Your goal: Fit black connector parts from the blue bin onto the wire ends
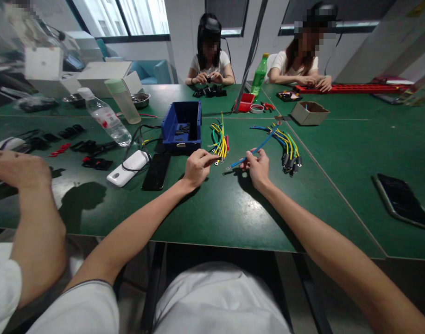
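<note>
In my right hand (257, 168) is a blue wire (266, 144), gripped between thumb and fingers. It slants from upper right down to a metal ring terminal at its lower left end. My left hand (199, 167) is closed in a pinch on a small black sleeve (217, 158), mostly covered by the fingers. Just beyond the left fingertips lies a bunch of yellow and green wires (219, 141) with ring terminals. Right of my right hand rests another bunch of wires (288, 141), their near ends in black sleeves.
A blue bin (181, 144) with black sleeves stands behind my left hand. Near it lie a black phone (156, 171) and a white power bank (129, 168). At right are a cardboard box (309, 116) and another phone (403, 199). A neighbour's arm (34, 218) reaches in at left; two people sit opposite.
</note>
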Demonstrator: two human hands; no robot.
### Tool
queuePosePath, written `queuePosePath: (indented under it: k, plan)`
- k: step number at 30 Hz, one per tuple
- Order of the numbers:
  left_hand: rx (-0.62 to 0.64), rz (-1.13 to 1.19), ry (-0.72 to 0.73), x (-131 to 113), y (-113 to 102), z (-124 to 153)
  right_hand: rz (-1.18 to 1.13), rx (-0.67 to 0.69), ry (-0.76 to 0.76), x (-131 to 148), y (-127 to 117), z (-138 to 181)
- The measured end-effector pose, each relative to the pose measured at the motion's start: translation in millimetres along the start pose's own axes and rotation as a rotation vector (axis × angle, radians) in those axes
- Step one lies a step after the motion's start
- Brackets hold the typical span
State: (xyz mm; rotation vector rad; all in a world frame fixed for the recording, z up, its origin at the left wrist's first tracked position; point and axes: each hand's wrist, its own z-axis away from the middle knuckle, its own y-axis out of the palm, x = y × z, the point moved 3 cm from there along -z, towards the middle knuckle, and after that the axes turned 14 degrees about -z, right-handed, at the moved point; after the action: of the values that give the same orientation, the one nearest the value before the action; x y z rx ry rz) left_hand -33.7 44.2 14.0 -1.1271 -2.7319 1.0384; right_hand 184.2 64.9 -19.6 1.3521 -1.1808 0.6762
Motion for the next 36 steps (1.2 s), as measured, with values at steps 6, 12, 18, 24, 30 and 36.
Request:
queuePosePath:
  k: [6,12,18,24,30,36]
  plan:
    - [0.014,0.048,-0.081,2.7,7.2,2.9,0.019,0.021,0.01,-1.1,1.0,-0.5]
    - [0.046,0.049,-0.104,3.9,8.8,2.0,-0.011,0.027,0.012,-1.8,-1.1,-1.7]
    - [0.109,0.045,-0.127,3.9,10.4,2.3,-0.024,0.021,0.007,-1.2,-2.0,-2.3]
    - [0.187,0.079,-0.13,1.7,16.0,5.4,-0.032,-0.01,0.032,-0.8,-3.3,-3.1]
    - [0.25,0.068,-0.132,2.1,18.4,6.5,-0.055,-0.009,0.055,-0.7,-3.2,-3.3]
    - [0.269,0.06,-0.133,1.6,21.2,6.1,-0.062,0.014,0.058,0.5,0.3,-1.7]
